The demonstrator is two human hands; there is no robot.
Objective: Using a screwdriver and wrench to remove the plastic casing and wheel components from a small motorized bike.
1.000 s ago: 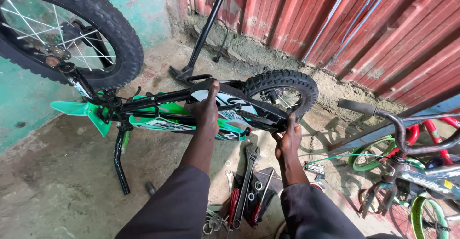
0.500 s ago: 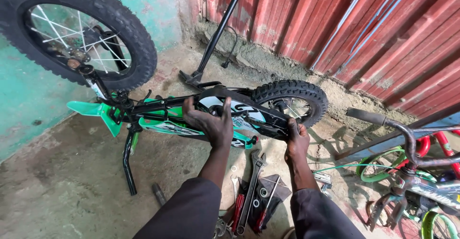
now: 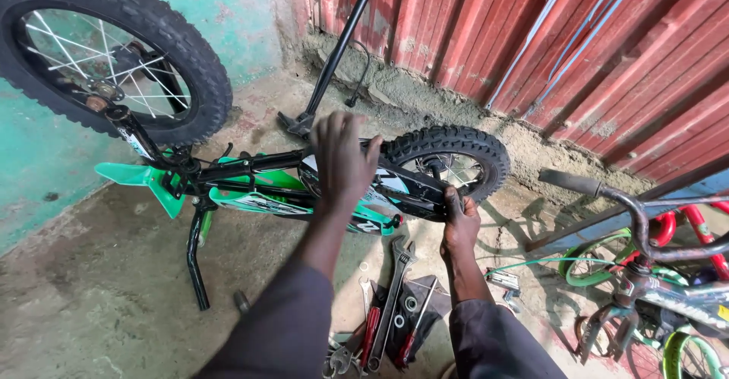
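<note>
A: What sits closest to us?

B: Our two dark sleeves at the bottom edge. Between them, on the concrete floor (image 3: 68, 318), lies a cluster of tools (image 3: 391, 311): a long wrench, a red-handled one and some smaller pieces on a dark cloth.

A: And past the tools?

B: The small green and black bike (image 3: 266, 189), our landmark. It is upside down, resting on its handlebar and saddle, with its rear wheel (image 3: 448, 168) to the right and its front wheel (image 3: 106, 52) raised at the upper left.

A: Where are our hands on the bike?

B: Our left hand (image 3: 343, 159) lies on top of the bike's frame just left of the rear wheel, palm down, fingers spread and pressing flat; its grip is apart, not wrapped round anything. Our right hand (image 3: 459, 223) is at the lower edge of the rear wheel, by the chain guard. Its grip is together, clamped on the guard's black edge there, thumb pointing up against it.

A: What stands to the right of the bike?

B: Another bike (image 3: 645, 273), with a black handlebar and a red and green frame, only partly in view.

A: And behind the bike?

B: A black floor pump (image 3: 334, 60) stands just beyond the frame, leaning toward the red corrugated metal wall (image 3: 547, 37). Left of the bike, behind the front wheel, the wall is painted green (image 3: 220, 7).
</note>
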